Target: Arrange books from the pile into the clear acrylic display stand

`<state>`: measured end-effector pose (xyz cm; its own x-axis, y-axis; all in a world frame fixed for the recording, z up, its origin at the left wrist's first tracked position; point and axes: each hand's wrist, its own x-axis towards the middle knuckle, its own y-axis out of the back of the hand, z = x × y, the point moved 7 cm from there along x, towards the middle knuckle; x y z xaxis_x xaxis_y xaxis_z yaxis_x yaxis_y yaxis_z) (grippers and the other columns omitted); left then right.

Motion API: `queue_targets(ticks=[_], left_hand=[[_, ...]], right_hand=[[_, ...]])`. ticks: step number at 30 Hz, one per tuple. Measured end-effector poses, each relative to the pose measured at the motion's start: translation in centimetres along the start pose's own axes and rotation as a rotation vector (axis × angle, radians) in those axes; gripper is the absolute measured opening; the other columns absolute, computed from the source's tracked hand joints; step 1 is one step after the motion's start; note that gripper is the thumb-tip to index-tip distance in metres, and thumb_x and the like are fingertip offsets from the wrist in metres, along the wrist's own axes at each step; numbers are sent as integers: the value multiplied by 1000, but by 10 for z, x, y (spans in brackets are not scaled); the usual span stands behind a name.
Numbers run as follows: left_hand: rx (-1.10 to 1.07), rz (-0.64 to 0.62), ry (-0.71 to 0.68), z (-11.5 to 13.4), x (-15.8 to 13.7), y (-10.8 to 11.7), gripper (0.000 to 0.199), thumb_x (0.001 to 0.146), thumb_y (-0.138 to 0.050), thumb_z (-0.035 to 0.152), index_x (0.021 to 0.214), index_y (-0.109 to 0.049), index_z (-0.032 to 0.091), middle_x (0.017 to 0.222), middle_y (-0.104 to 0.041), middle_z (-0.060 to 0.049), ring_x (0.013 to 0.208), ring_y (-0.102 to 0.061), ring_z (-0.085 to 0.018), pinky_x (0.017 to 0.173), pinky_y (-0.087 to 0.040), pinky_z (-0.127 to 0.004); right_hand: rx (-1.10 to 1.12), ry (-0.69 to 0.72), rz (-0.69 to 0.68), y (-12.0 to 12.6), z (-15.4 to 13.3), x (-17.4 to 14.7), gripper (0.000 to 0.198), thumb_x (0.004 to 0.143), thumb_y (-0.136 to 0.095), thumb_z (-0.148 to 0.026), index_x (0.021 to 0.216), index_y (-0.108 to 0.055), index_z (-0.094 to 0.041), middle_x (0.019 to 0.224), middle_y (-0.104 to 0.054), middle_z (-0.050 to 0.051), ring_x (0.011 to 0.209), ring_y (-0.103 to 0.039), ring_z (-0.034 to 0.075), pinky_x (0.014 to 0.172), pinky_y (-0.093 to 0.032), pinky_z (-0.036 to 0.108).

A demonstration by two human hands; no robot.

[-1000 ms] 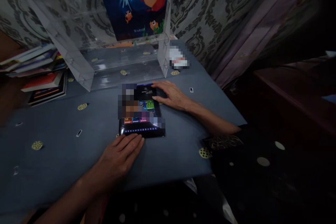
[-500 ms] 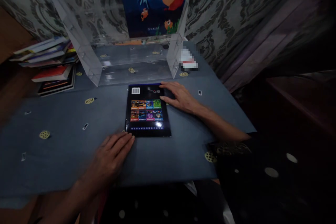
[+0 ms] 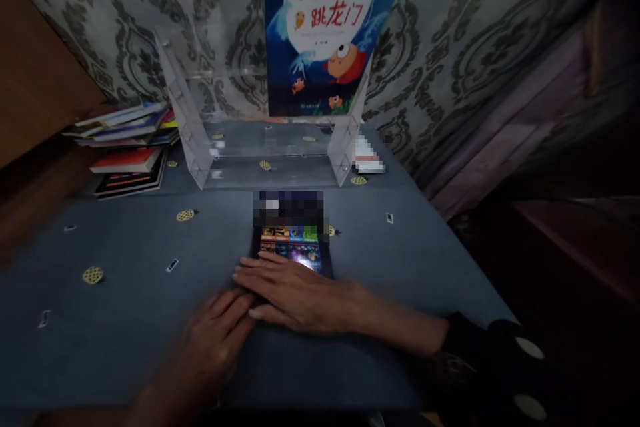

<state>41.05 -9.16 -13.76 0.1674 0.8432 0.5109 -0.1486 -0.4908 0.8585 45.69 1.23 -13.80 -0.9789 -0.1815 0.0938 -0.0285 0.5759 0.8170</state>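
Observation:
A dark book lies on the patterned blue-grey tablecloth, a grid of small colourful pictures on its upward side. Its top part is blurred out by pixelation. Across its near part rests my right hand, palm down, fingers stretched to the left and hiding the book's lower edge. My left hand is beside the book's near left corner, fingers extended, their tips close to or touching my right hand's fingers. Neither hand is gripping anything.
Behind the book stands a clear acrylic rack holding an upright blue picture book with orange fish. A stack of books sits at the back left. A pixelated white item lies right of the rack. The table's right edge slopes nearby.
My right hand has moved from the book's upper right edge down and left across its near part. My left hand stays near the lower left corner. The view has tilted upward.

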Motion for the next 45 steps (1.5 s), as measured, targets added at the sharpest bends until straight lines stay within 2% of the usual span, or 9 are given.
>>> queue_targets(ticks=[6,12,16,20,24,30,36,40,45], left_hand=[[4,50,8,-2,-6,-6,43,92,-36,-1,120,-66,13,108,-72,-9,97,-65,-19,82,-55,-32],[31,71,-28,-1,-8,-4,44,92,-38,-2,125,-63,12,114,-73,-9,108,-65,-20,87,-55,-32],[38,73,-43,-1,-6,-3,43,94,-36,-1,125,-63,12,112,-73,-8,106,-66,-18,86,-55,-30],[36,72,-37,-3,-7,-4,45,92,-36,-2,124,-64,12,112,-74,-8,105,-66,-19,83,-57,-32],[19,23,-20,-4,-8,-5,52,88,-36,-4,130,-61,14,115,-73,-8,107,-65,-19,85,-58,-33],[16,46,-43,0,-4,1,45,90,-37,-2,122,-65,12,110,-73,-9,105,-65,-20,85,-58,-33],[-70,-73,-44,-1,5,7,36,94,-44,8,123,-64,17,114,-71,-9,105,-65,-21,85,-58,-36],[-109,-123,17,-14,10,2,34,100,-44,16,131,-57,19,123,-68,-9,110,-63,-20,88,-58,-37],[-106,-111,33,-44,25,-12,35,101,-41,17,133,-55,21,128,-65,-9,115,-62,-20,94,-56,-39]], right_hand=[[-42,-39,-10,9,36,14,59,104,-43,-44,152,-38,-10,156,-42,14,151,-27,20,126,-20,41],[-143,-72,47,26,82,32,51,105,-39,-39,152,-38,-17,159,-38,11,151,-27,21,125,-24,44],[-195,-128,105,40,115,39,52,105,-39,-39,152,-39,-18,160,-36,11,151,-28,23,124,-25,48],[-244,-167,146,48,134,32,51,104,-38,-39,152,-40,-21,160,-35,9,151,-27,22,124,-26,49],[-304,-248,219,53,147,9,51,104,-35,-42,150,-42,-21,159,-39,11,148,-35,24,122,-28,52],[-348,-284,279,54,146,-14,53,103,-34,-43,149,-44,-16,155,-43,16,146,-37,28,120,-30,55],[-331,-261,226,48,132,-17,53,103,-36,-40,148,-43,-12,156,-41,17,147,-35,27,122,-26,53],[-294,-230,202,42,118,-20,52,103,-39,-38,148,-43,-12,157,-40,17,148,-34,26,122,-27,53],[-279,-192,189,34,98,-24,53,102,-42,-36,148,-43,-11,157,-40,17,148,-33,26,123,-25,51]])
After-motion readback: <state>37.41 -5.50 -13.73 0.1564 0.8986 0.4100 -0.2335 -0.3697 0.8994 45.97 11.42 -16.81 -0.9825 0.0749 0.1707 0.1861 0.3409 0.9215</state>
